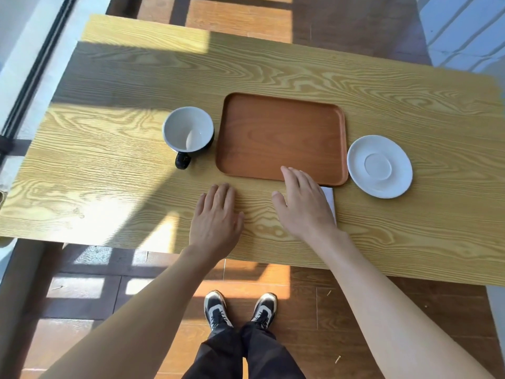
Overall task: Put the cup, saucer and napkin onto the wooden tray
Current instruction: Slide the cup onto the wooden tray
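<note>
An empty wooden tray [281, 138] lies in the middle of the table. A black cup [188, 132] with a white inside stands upright just left of the tray, handle toward me. A white saucer [379, 166] rests on the table right of the tray. A white napkin [330, 199] lies below the tray's near right corner, mostly hidden under my right hand [303, 203], which is flat over it with fingers reaching the tray's near rim. My left hand [216, 214] hovers flat and open over bare table, below the cup and tray.
The light wooden table [109, 160] has its near edge just in front of my legs and shoes. A window frame runs along the left side. Wooden floor shows beyond the far edge and below the near one.
</note>
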